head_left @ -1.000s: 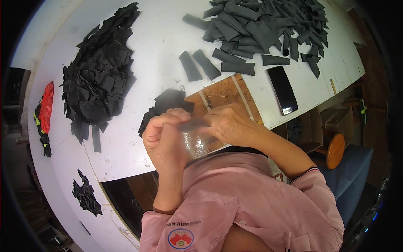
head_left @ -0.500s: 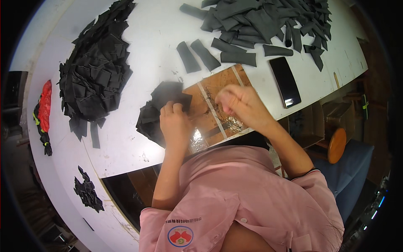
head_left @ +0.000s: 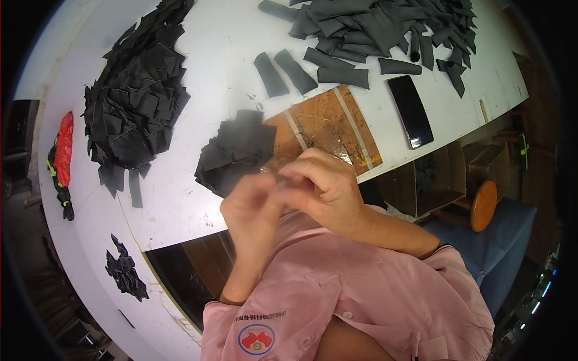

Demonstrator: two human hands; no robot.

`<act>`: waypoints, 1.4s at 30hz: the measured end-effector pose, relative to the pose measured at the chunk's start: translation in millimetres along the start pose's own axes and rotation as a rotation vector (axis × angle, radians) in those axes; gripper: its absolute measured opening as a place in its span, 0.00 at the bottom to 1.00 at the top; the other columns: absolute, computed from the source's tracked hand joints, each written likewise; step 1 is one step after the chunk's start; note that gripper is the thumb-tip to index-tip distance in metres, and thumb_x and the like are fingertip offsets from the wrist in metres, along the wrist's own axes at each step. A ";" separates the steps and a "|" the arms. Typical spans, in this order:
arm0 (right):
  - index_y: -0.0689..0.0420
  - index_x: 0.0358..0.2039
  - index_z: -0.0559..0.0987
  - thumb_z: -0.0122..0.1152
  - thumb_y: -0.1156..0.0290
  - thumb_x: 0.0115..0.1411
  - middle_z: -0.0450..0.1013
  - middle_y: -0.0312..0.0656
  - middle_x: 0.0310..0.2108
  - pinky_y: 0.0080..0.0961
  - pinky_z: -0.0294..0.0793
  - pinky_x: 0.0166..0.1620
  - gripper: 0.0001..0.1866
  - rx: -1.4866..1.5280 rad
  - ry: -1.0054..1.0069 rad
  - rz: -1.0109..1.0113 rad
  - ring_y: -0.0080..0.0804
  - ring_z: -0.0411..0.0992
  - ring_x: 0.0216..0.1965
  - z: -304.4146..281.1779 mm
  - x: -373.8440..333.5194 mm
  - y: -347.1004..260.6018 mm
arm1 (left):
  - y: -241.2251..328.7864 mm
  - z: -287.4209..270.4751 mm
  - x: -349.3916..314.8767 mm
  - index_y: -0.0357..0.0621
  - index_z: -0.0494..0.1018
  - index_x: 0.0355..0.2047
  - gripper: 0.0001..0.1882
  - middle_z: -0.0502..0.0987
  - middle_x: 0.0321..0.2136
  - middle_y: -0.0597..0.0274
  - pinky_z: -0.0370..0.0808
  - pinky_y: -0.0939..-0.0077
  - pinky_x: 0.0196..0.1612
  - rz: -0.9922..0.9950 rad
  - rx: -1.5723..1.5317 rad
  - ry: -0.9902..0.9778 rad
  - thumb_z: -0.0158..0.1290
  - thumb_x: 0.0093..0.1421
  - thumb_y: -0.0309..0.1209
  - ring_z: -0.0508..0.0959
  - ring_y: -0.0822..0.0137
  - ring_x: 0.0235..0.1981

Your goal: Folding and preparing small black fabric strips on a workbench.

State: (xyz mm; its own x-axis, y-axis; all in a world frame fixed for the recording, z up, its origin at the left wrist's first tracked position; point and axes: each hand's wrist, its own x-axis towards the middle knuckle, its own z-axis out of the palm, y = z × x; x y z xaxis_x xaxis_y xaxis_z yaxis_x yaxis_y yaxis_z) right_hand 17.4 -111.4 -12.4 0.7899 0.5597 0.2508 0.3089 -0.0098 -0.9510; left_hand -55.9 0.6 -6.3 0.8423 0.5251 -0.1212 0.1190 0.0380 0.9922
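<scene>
My left hand (head_left: 248, 201) and my right hand (head_left: 325, 186) meet close in front of my body, above the near edge of a brown board (head_left: 328, 123). Both have curled fingers, with the fingertips brought together. The left one is partly smeared by motion. Whatever they pinch between them, if anything, is too small or hidden to make out. Just beyond my left hand lies a small pile of black fabric pieces (head_left: 235, 150), overlapping the board's left side. Two pale strips run across the board, and its surface carries dark smudges and scraps.
A large heap of black fabric pieces (head_left: 135, 102) covers the left side of the white table (head_left: 211, 60). Dark grey fabric tubes (head_left: 355, 30) are piled at the back. A black phone (head_left: 410, 111) lies right of the board. Cardboard boxes (head_left: 430, 180) and a wooden stool (head_left: 484, 206) stand below.
My right hand has come down and left from over the board to meet my left hand. My left hand has left the small black pile and drawn nearer to my body.
</scene>
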 end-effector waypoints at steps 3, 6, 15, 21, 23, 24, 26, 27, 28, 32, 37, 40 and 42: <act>0.62 0.28 0.71 0.60 0.77 0.43 0.65 0.42 0.23 0.26 0.66 0.22 0.10 -0.145 0.034 -0.123 0.35 0.66 0.20 5.5 -0.8 5.7 | -12.5 6.9 -8.3 0.34 0.69 0.25 0.03 0.72 0.18 0.65 0.66 0.90 0.19 0.202 0.275 0.114 0.51 0.49 0.17 0.68 0.81 0.17; 0.63 0.26 0.71 0.57 0.80 0.42 0.65 0.42 0.22 0.27 0.66 0.22 0.08 -0.311 0.060 -0.151 0.36 0.66 0.19 10.6 -4.2 8.9 | -17.6 11.0 -4.6 0.34 0.69 0.26 0.04 0.72 0.17 0.65 0.62 0.91 0.16 0.269 0.330 0.256 0.51 0.48 0.17 0.67 0.82 0.15; 0.65 0.29 0.74 0.54 0.82 0.47 0.67 0.33 0.21 0.12 0.60 0.23 0.06 0.356 -0.094 0.320 0.14 0.62 0.20 1.7 -4.2 28.7 | -4.9 -8.5 7.1 0.34 0.67 0.30 0.09 0.70 0.18 0.63 0.49 0.91 0.10 -0.287 -0.732 -0.188 0.46 0.45 0.14 0.54 0.84 0.07; 0.59 0.26 0.72 0.52 0.74 0.54 0.64 0.29 0.19 0.12 0.58 0.23 0.03 0.814 -0.309 0.617 0.14 0.58 0.19 3.2 -1.5 18.4 | -23.2 10.1 6.2 0.34 0.67 0.32 0.12 0.71 0.23 0.63 0.58 0.92 0.16 0.168 -0.003 0.325 0.43 0.45 0.13 0.64 0.83 0.15; 0.59 0.25 0.71 0.52 0.73 0.54 0.63 0.29 0.19 0.12 0.58 0.23 0.03 0.748 -0.294 0.596 0.14 0.58 0.19 3.0 0.5 16.6 | -26.6 10.6 3.8 0.33 0.67 0.32 0.12 0.73 0.26 0.61 0.60 0.93 0.18 0.386 0.244 0.330 0.42 0.45 0.13 0.67 0.82 0.18; 0.58 0.25 0.70 0.52 0.72 0.54 0.63 0.28 0.18 0.12 0.58 0.23 0.04 0.684 -0.283 0.574 0.14 0.58 0.19 2.8 0.8 16.2 | -22.8 7.3 4.8 0.33 0.66 0.33 0.13 0.74 0.28 0.58 0.59 0.92 0.16 0.253 0.106 0.276 0.42 0.46 0.13 0.69 0.81 0.17; 0.59 0.24 0.71 0.53 0.70 0.55 0.63 0.28 0.17 0.12 0.58 0.22 0.07 0.702 -0.246 0.555 0.13 0.58 0.19 2.5 -5.2 27.2 | -9.5 -0.3 6.3 0.32 0.65 0.34 0.13 0.74 0.28 0.57 0.58 0.92 0.15 0.085 -0.127 0.123 0.42 0.46 0.12 0.67 0.82 0.16; 0.60 0.24 0.71 0.53 0.67 0.55 0.62 0.28 0.16 0.11 0.57 0.21 0.09 0.720 -0.213 0.536 0.13 0.59 0.18 1.5 -8.2 31.1 | -6.3 -4.7 6.3 0.32 0.65 0.35 0.14 0.74 0.28 0.57 0.57 0.92 0.13 -0.086 -0.357 -0.029 0.42 0.46 0.12 0.66 0.82 0.14; 0.60 0.24 0.71 0.53 0.67 0.55 0.62 0.28 0.16 0.11 0.57 0.21 0.09 0.722 -0.215 0.538 0.13 0.59 0.18 1.0 -9.9 28.9 | -5.2 -11.0 4.7 0.32 0.63 0.37 0.15 0.74 0.27 0.56 0.54 0.92 0.11 -0.132 -0.460 -0.132 0.43 0.46 0.12 0.63 0.83 0.11; 0.60 0.24 0.70 0.56 0.68 0.53 0.65 0.33 0.23 0.12 0.61 0.26 0.09 0.677 -0.188 0.223 0.17 0.62 0.22 0.3 -10.6 21.8 | 14.2 -14.5 -8.9 0.23 0.54 0.43 0.25 0.70 0.21 0.47 0.54 0.91 0.10 -0.388 -0.993 -0.558 0.43 0.40 0.12 0.61 0.80 0.08; 0.61 0.24 0.68 0.55 0.76 0.51 0.67 0.38 0.31 0.13 0.63 0.29 0.05 0.452 -0.227 0.001 0.19 0.64 0.26 -21.0 5.0 3.1 | 18.5 -2.2 -16.2 0.28 0.64 0.41 0.20 0.71 0.23 0.60 0.61 0.91 0.16 0.085 -0.293 -0.136 0.54 0.45 0.18 0.67 0.80 0.16; 0.62 0.24 0.68 0.54 0.73 0.52 0.67 0.40 0.29 0.13 0.62 0.27 0.07 0.312 -0.163 -0.061 0.19 0.62 0.24 -23.9 13.0 -14.2 | 14.1 7.0 -16.1 0.33 0.69 0.34 0.10 0.70 0.27 0.59 0.64 0.91 0.20 0.508 0.235 0.046 0.53 0.51 0.23 0.68 0.80 0.18; 0.63 0.23 0.67 0.53 0.71 0.54 0.66 0.41 0.27 0.15 0.61 0.26 0.09 0.179 -0.120 -0.086 0.20 0.60 0.23 -25.1 18.5 -28.9 | 14.7 11.2 -10.9 0.33 0.68 0.33 0.09 0.70 0.28 0.58 0.64 0.91 0.20 0.620 0.239 0.098 0.53 0.51 0.23 0.67 0.79 0.18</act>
State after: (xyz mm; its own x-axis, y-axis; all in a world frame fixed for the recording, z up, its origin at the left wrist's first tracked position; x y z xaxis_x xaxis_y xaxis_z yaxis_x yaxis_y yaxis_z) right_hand 36.5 -121.6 24.3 0.6930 0.6467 0.3188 0.2646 0.1832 -0.9468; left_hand -57.4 -14.1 9.3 0.7423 0.4639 0.4836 -0.2488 -0.4792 0.8417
